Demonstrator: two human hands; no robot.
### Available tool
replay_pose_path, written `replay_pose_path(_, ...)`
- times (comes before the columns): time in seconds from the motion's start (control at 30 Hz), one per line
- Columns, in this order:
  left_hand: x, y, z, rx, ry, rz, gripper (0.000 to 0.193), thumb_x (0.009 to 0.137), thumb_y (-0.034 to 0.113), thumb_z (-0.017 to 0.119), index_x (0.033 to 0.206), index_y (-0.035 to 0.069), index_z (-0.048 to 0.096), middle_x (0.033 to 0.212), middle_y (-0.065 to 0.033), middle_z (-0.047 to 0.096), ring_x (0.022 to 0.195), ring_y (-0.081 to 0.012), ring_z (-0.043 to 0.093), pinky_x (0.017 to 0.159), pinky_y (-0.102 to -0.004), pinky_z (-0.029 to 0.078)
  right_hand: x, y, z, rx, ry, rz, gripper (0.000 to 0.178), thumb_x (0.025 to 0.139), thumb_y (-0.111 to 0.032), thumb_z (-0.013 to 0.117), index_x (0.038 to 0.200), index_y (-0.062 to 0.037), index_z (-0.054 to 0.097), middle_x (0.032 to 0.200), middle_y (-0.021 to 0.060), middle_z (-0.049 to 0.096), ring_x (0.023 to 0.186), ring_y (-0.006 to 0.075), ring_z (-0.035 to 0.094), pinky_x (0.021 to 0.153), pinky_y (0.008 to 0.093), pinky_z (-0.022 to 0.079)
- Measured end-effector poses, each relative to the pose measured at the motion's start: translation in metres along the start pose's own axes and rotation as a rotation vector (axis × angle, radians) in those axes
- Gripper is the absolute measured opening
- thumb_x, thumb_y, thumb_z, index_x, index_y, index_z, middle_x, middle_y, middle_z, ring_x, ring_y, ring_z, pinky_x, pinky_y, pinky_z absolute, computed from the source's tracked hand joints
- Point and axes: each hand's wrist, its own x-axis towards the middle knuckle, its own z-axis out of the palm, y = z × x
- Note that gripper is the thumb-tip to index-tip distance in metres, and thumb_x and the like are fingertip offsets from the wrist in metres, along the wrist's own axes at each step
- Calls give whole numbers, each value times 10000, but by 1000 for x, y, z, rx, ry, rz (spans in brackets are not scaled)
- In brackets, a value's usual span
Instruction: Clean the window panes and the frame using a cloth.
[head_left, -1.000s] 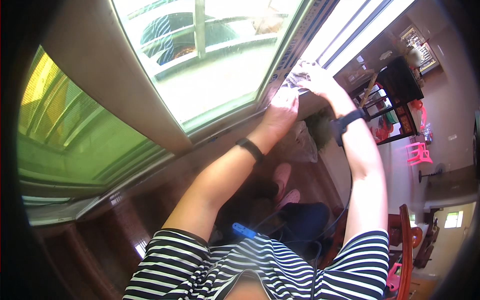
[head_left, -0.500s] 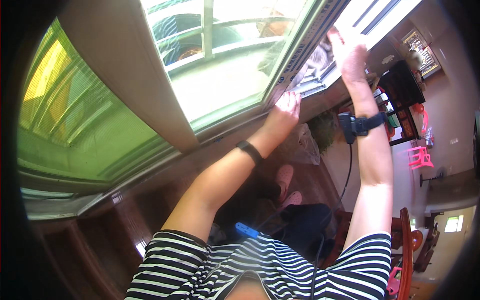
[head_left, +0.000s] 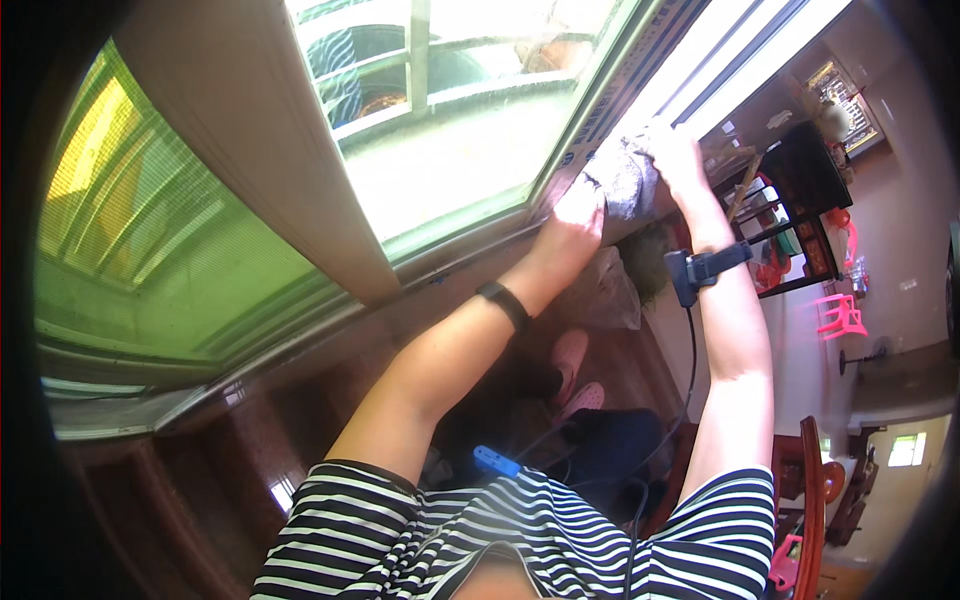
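Observation:
My right hand (head_left: 676,158) is closed on a crumpled grey-white cloth (head_left: 628,186), which lies against the lower part of the window opening. Bright glare washes out part of those fingers. Beside the cloth, my left hand (head_left: 576,214) grips the lower corner of the sliding window sash (head_left: 556,180), its fingers bent over the edge; the fingertips are partly lost in the light. The glass pane (head_left: 450,190) of that sash stands to the left of both hands. A black band circles my left wrist, and a dark strapped device (head_left: 692,275) with a cable sits on my right forearm.
A green-tinted screened panel (head_left: 170,250) stands at the left behind a broad frame post (head_left: 250,130). Below my hands are a clear plastic bag (head_left: 612,290) and a plant (head_left: 650,262). A wooden chair (head_left: 812,480) is close at my right, a pink stool (head_left: 840,316) farther off.
My right hand has come down and toward me from higher along the window track, bringing the cloth close to my left hand. My left hand has stayed at the sash corner.

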Motion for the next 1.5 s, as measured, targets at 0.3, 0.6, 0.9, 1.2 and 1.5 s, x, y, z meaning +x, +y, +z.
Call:
replay_pose_path(0.3, -11, -1, -6, 31, -72, -56, 409, 806, 105, 557, 1163, -89, 605, 1195, -215, 599, 1186, -326, 535, 1025, -410, 418, -34, -9, 51, -554, -240, 74, 771, 889, -604, 482, 1402, -30, 446, 1324, 225, 548, 1280, 403, 464, 1021, 616, 356)
replay_pose_path(0.6, -61, 16, -86, -255, -201, 52, 427, 767, 54, 559, 1169, -88, 574, 1357, -240, 473, 1293, -377, 454, 1078, -443, 391, -65, -23, 71, -270, -242, -447, 475, 881, -340, 591, 1279, -82, 590, 1268, 194, 586, 1185, 348, 530, 1050, 423, 386)
replay_pose_path(0.9, -104, -22, -152, -355, -227, -21, 393, 748, 1, 573, 1136, -42, 614, 1336, -170, 526, 1295, -312, 489, 1026, -378, 457, -58, -46, 3, -295, 198, -307, 350, 932, -316, 588, 1074, -3, 653, 976, 152, 680, 930, 326, 652, 800, 420, 535)
replay_pose_path(1.2, -108, -40, -157, -365, -194, -78, 355, 775, -55, 551, 1118, -21, 635, 1308, -147, 567, 1262, -298, 526, 985, -370, 496, -51, 6, 11, -561, -215, -152, 372, 942, -310, 484, 1131, -33, 647, 1082, 194, 659, 1008, 306, 640, 895, 406, 515)
replay_pose_path(1.5, -108, -42, -176, -349, -159, -97, 364, 772, -93, 555, 1118, -14, 634, 1294, -157, 577, 1254, -318, 532, 997, -385, 487, -102, -30, 52, -8, -283, -389, 372, 885, -327, 565, 1151, -86, 661, 1115, 150, 671, 1047, 281, 628, 921, 349, 482)
